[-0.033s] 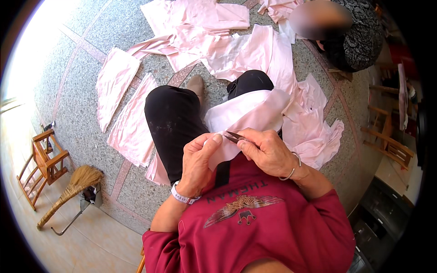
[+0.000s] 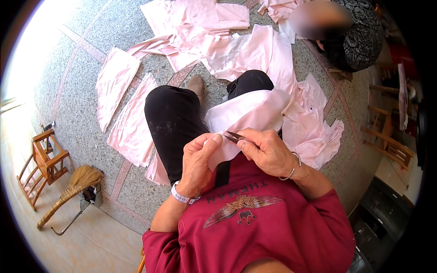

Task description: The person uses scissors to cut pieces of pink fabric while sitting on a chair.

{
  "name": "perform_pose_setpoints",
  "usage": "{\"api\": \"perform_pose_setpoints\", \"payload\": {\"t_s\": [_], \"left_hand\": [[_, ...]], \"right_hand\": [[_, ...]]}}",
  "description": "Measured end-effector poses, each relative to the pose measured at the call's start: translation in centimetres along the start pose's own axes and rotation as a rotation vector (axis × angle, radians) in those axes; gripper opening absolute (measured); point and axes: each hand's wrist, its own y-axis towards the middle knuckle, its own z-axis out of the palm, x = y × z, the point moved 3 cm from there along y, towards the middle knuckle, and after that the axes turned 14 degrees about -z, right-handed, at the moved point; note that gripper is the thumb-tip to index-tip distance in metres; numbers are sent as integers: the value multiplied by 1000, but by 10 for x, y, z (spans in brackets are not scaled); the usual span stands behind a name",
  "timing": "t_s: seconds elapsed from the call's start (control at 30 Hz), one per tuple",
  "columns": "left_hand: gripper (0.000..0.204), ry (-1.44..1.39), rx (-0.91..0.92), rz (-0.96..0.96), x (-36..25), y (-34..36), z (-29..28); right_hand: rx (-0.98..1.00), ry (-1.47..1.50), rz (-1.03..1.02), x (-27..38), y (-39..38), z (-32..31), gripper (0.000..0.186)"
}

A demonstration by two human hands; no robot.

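Observation:
Pale pink cloth (image 2: 255,111) lies draped over my lap, its edge raised between my two hands. My left hand (image 2: 199,157) pinches that edge between thumb and forefinger. In my right hand (image 2: 268,150) is a pair of small dark thread snips (image 2: 233,137). Their two pointed blades stand slightly apart and point left, close to my left fingertips. The handle end is hidden inside my right fingers. Whether the blades touch a thread or the cloth is too small to tell.
More pink cloth pieces (image 2: 246,52) lie spread on the speckled floor ahead and to both sides. A person (image 2: 359,36) sits at the far right. At left stand a small wooden chair (image 2: 45,157) and a straw broom (image 2: 75,189). A wooden chair (image 2: 389,139) is at right.

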Motion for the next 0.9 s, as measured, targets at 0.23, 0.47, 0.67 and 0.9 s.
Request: {"api": "perform_pose_setpoints", "payload": {"t_s": [0.23, 0.47, 0.67, 0.9], "left_hand": [[16, -7, 11, -25, 1, -1, 1], [17, 50, 26, 24, 6, 1, 3], [19, 129, -21, 61, 8, -1, 5], [17, 127, -62, 10, 10, 1, 1]], "right_hand": [[-9, 40, -16, -7, -1, 2, 17], [75, 191, 2, -27, -1, 5, 19], [151, 643, 182, -45, -2, 10, 20], [57, 939, 28, -23, -6, -20, 20]]}}
